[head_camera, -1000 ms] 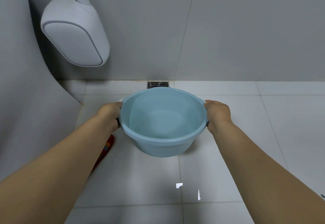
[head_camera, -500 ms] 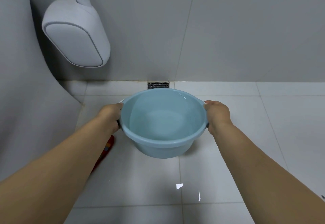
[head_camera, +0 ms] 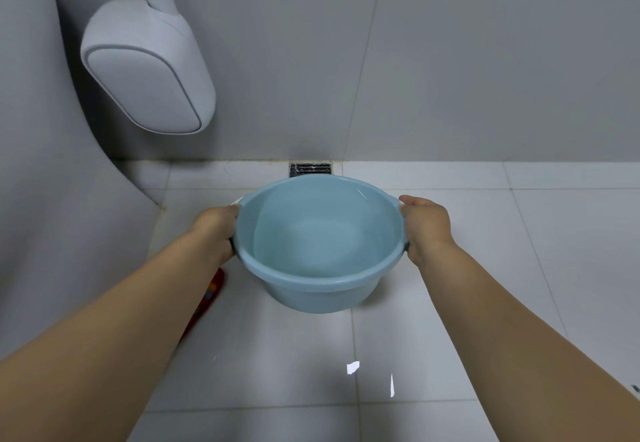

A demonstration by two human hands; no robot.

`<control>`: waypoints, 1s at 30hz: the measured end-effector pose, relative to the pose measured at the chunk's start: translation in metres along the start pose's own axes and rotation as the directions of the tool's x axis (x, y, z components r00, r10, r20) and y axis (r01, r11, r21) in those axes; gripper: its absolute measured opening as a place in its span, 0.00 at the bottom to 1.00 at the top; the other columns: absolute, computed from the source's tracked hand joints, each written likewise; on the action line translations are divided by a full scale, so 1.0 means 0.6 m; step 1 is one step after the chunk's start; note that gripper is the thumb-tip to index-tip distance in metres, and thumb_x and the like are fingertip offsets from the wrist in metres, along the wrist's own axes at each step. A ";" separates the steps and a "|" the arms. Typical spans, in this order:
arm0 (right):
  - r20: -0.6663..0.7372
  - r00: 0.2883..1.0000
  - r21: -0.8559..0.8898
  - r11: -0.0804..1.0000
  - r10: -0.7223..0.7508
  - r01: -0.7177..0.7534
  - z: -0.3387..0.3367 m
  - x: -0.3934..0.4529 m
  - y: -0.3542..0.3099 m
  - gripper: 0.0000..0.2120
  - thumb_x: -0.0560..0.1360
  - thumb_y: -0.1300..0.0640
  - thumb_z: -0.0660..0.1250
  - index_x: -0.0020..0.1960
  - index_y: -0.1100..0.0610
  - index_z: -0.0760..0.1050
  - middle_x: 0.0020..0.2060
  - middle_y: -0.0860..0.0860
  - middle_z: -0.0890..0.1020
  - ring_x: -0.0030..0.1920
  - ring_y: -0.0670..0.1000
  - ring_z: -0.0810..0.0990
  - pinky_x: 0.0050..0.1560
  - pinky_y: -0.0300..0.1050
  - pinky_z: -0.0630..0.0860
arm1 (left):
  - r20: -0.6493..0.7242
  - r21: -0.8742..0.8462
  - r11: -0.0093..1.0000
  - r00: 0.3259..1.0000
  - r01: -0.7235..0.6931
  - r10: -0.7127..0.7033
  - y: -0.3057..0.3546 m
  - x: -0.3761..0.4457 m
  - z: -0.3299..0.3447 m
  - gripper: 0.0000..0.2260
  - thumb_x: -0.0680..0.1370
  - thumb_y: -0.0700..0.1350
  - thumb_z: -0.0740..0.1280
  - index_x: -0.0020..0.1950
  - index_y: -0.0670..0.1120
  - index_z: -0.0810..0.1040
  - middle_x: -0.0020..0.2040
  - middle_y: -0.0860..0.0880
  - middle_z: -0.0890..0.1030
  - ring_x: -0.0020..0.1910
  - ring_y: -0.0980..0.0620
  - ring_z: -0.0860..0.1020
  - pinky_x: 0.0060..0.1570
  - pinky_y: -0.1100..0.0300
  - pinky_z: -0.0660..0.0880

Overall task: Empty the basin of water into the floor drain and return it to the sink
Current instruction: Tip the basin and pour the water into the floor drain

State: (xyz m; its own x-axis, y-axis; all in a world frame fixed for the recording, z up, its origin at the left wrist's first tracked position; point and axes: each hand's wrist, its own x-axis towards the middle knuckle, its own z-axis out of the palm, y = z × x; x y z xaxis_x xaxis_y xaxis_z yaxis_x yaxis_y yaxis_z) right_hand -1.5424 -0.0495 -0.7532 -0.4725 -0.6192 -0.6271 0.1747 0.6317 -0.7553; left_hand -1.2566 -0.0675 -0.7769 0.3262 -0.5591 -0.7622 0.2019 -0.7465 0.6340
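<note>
Left of the basin, a grey wall unit hangs above the floor, and a red thing lies on the tiles under your left forearm, mostly hidden, so what it is can't be told. Your left hand grips the basin's left rim handle, fingers curled under it. The basin is held off the floor, holding water, tipped slightly away from you. Just beyond its far rim, at the foot of the wall, sits the drain. Your right hand grips the basin's right handle, fingers wrapped around it.
</note>
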 end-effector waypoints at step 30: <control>0.152 0.988 0.105 0.994 -0.038 0.022 -0.009 -0.025 0.013 0.17 0.79 0.59 0.64 0.68 0.52 0.71 0.55 0.48 0.80 0.54 0.52 0.80 0.56 0.48 0.77 | -0.013 0.026 0.997 0.997 -0.078 0.079 -0.002 0.001 0.000 0.10 0.82 0.37 0.62 0.57 0.44 0.81 0.54 0.42 0.84 0.42 0.42 0.83 0.37 0.52 0.80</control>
State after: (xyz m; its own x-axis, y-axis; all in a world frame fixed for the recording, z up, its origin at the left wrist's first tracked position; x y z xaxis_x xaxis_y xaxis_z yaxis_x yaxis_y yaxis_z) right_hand -1.5387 -0.0326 -0.7483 -0.3416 -0.7066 -0.6197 0.2541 0.5654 -0.7847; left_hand -1.2564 -0.0668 -0.7779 0.3532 -0.6115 -0.7081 0.1515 -0.7095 0.6882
